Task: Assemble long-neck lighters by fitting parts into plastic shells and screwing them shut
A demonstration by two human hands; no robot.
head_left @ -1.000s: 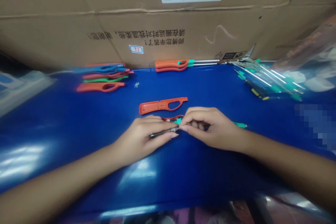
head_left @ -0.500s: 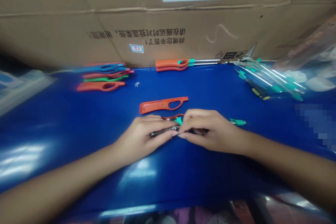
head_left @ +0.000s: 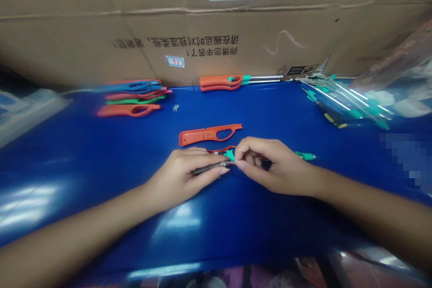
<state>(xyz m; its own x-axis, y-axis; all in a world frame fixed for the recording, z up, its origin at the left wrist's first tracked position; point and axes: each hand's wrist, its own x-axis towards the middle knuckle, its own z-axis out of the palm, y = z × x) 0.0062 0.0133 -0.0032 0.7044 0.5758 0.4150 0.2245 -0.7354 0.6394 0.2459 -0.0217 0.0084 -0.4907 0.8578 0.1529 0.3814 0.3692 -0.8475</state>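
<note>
My left hand (head_left: 184, 177) is closed on a slim dark gas tank (head_left: 204, 169) with a metallic-looking tip. At that tip, the thumb and forefinger of my right hand (head_left: 278, 164) pinch the end of a thin tube (head_left: 232, 162). Just behind my fingers lies a second orange shell half, mostly hidden, with a green trigger (head_left: 230, 155) in it. Farther back, an orange lighter shell half (head_left: 194, 137) lies with its hollow side up. A green part with a metal end (head_left: 306, 156) sticks out beyond my right hand.
Coloured lighter shells (head_left: 130, 110) are stacked at the back left, near small white pieces (head_left: 176, 108). Orange lighters with metal rods (head_left: 222, 83) lie against a cardboard box (head_left: 175, 31). Green-and-metal rods (head_left: 351, 99) and a black-and-yellow tool (head_left: 332, 120) lie at the right.
My right hand has shifted slightly right and up, its fingertips now a little apart from the left thumb, so the thin tube shows between them. My left hand stays in place.
</note>
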